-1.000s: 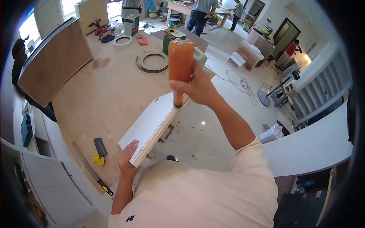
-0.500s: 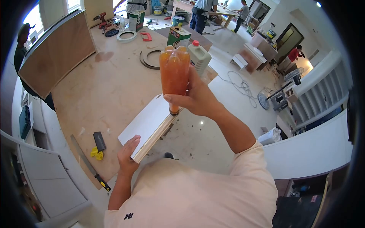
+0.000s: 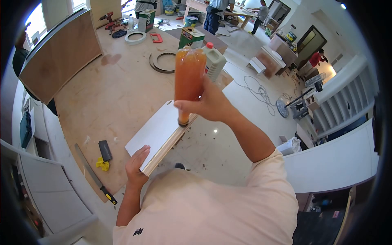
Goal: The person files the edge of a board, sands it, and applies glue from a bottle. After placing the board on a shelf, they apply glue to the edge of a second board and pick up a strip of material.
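My right hand (image 3: 206, 102) grips an upturned clear bottle (image 3: 189, 73) of orange-brown liquid. Its dark-ringed neck points down at the layered edge of a white-faced board (image 3: 151, 128), near the far end. Whether the tip touches the edge cannot be told. At the near end my left hand (image 3: 137, 163) holds the board, thumb and fingers around its corner. The board is tilted, its wooden edges (image 3: 164, 150) facing up towards me. Part of the bottle is hidden behind my right fingers.
On the wooden table (image 3: 114, 85) lie a handsaw (image 3: 93, 173), a dark block (image 3: 105, 150), a yellow crumpled piece (image 3: 102, 164), ring-shaped strips, a red clamp and drills. A jug (image 3: 214, 61) and green tin (image 3: 191, 38) stand beyond the bottle. Several people are in the background.
The bottle and my right hand have shifted slightly towards me and left along the board's edge. The bottle is more upright. My left hand keeps its hold.
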### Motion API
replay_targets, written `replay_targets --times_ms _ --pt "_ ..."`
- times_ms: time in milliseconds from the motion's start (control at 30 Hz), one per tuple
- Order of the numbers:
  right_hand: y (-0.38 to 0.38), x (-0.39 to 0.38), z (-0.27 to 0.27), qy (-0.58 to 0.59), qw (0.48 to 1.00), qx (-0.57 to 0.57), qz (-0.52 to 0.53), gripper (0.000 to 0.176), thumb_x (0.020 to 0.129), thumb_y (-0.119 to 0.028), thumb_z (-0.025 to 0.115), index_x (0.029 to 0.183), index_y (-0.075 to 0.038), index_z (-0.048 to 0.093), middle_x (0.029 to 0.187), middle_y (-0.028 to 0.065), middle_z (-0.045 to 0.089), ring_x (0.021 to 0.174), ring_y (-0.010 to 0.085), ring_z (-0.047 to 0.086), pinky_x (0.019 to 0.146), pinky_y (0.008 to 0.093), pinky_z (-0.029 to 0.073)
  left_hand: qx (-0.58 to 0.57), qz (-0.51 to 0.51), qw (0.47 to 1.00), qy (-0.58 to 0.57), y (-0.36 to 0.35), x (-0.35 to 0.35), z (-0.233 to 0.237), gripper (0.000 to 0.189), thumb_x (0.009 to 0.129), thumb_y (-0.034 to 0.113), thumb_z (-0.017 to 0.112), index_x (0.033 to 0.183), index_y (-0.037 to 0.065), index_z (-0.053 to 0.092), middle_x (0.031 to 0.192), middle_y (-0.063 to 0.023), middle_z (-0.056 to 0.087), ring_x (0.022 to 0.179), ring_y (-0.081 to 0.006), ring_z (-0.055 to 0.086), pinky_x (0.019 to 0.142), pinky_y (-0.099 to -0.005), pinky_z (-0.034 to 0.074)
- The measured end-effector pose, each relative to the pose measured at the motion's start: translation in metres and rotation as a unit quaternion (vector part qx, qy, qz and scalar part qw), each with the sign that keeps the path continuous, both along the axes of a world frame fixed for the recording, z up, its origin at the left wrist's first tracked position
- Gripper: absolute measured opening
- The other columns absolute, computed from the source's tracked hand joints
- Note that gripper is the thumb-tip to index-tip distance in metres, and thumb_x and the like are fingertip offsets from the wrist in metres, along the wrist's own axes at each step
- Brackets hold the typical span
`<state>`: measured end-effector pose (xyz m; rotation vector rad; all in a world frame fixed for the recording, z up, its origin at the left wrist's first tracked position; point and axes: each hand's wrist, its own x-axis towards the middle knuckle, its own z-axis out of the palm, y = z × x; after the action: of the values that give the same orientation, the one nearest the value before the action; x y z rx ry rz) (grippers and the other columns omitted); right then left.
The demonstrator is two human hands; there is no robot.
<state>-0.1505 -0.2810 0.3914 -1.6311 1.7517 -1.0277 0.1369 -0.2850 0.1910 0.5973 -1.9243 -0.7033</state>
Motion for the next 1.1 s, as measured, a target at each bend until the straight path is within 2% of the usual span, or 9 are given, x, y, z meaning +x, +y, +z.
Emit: replay_targets --times_ms 67,200,300,433,633,767,867,967,1100 --pt "-0.006 -0.017 -0.001 0.058 0.997 -0.023 -0.036 0.083 0.076 -0.031 0.085 0.137 0.003 0.040 0.119 0.0182 0.064 0.105 0.0244 0.066 0.089 0.0353 0.054 -0.003 0.006 1.000 -0.005 0.002 -0.001 -0.001 0.043 0.072 -0.001 0.078 0.114 -0.001 0.068 0.116 -0.0213 0.070 0.111 -0.0374 0.067 0.097 -0.0416 0.053" --pt "-0.009 -0.034 -0.004 -0.059 0.997 -0.047 -0.023 0.070 0.079 -0.026 0.083 0.131 0.002 0.045 0.112 0.0156 0.064 0.105 0.0232 0.065 0.092 0.0355 0.053 -0.005 0.011 1.000 -0.009 0.007 -0.003 -0.006 0.043 0.071 0.001 0.079 0.113 -0.001 0.068 0.114 -0.0216 0.070 0.109 -0.0379 0.068 0.097 -0.0427 0.053" --pt "0.005 -0.017 -0.014 -0.077 0.996 -0.029 0.020 0.071 0.078 -0.025 0.084 0.131 0.002 0.045 0.111 0.0161 0.064 0.105 0.0237 0.065 0.091 0.0356 0.052 0.002 0.010 1.000 -0.011 0.008 -0.004 -0.009 0.043 0.071 0.003 0.080 0.112 -0.002 0.067 0.114 -0.0217 0.070 0.109 -0.0378 0.068 0.096 -0.0434 0.053" --pt "0.003 -0.031 -0.020 0.046 0.995 -0.088 0.016 0.071 0.078 -0.027 0.083 0.131 0.002 0.045 0.112 0.0164 0.064 0.099 0.0246 0.066 0.086 0.0361 0.053 -0.005 0.021 1.000 -0.017 0.009 -0.004 -0.012 0.043 0.071 0.004 0.080 0.111 -0.002 0.067 0.115 -0.0218 0.070 0.109 -0.0378 0.068 0.096 -0.0439 0.053" --pt "0.011 -0.017 -0.031 -0.070 0.996 -0.053 -0.011 0.075 0.079 -0.027 0.082 0.135 0.001 0.042 0.115 0.0179 0.064 0.104 0.0257 0.066 0.091 0.0352 0.052 -0.015 0.004 0.999 -0.035 0.016 -0.004 -0.013 0.042 0.077 0.007 0.076 0.116 -0.002 0.066 0.118 -0.0236 0.068 0.112 -0.0373 0.067 0.097 -0.0437 0.052" --pt "0.037 0.003 -0.028 -0.008 0.997 -0.076 -0.031 0.074 0.080 -0.025 0.081 0.136 0.002 0.041 0.116 0.0190 0.064 0.105 0.0265 0.066 0.091 0.0357 0.052 -0.040 -0.016 0.998 -0.043 0.016 -0.002 -0.014 0.044 0.072 0.003 0.078 0.114 -0.002 0.066 0.115 -0.0238 0.069 0.110 -0.0385 0.067 0.096 -0.0442 0.053" --pt "0.033 -0.019 -0.027 0.009 0.989 -0.063 -0.135 0.073 0.080 -0.024 0.082 0.136 0.002 0.041 0.117 0.0170 0.063 0.104 0.0246 0.065 0.091 0.0355 0.052 -0.042 -0.017 0.999 -0.021 0.017 -0.004 -0.013 0.043 0.070 0.003 0.078 0.111 -0.003 0.066 0.113 -0.0226 0.069 0.108 -0.0398 0.068 0.095 -0.0460 0.054" --pt "0.039 -0.002 -0.043 -0.105 0.981 -0.099 -0.132 0.073 0.080 -0.024 0.082 0.135 0.001 0.041 0.117 0.0139 0.063 0.103 0.0217 0.065 0.091 0.0352 0.052 -0.051 -0.024 0.998 -0.016 0.018 -0.004 -0.014 0.044 0.070 0.002 0.078 0.111 -0.004 0.066 0.113 -0.0225 0.069 0.108 -0.0397 0.067 0.095 -0.0464 0.054" --pt "0.060 0.029 -0.052 -0.050 0.985 -0.139 -0.092 0.070 0.081 -0.020 0.080 0.135 0.001 0.041 0.112 0.0135 0.064 0.105 0.0194 0.065 0.089 0.0349 0.054 -0.062 -0.035 0.997 -0.030 0.019 -0.002 -0.020 0.045 0.069 0.002 0.078 0.112 -0.003 0.066 0.116 -0.0222 0.068 0.111 -0.0398 0.066 0.098 -0.0478 0.052"
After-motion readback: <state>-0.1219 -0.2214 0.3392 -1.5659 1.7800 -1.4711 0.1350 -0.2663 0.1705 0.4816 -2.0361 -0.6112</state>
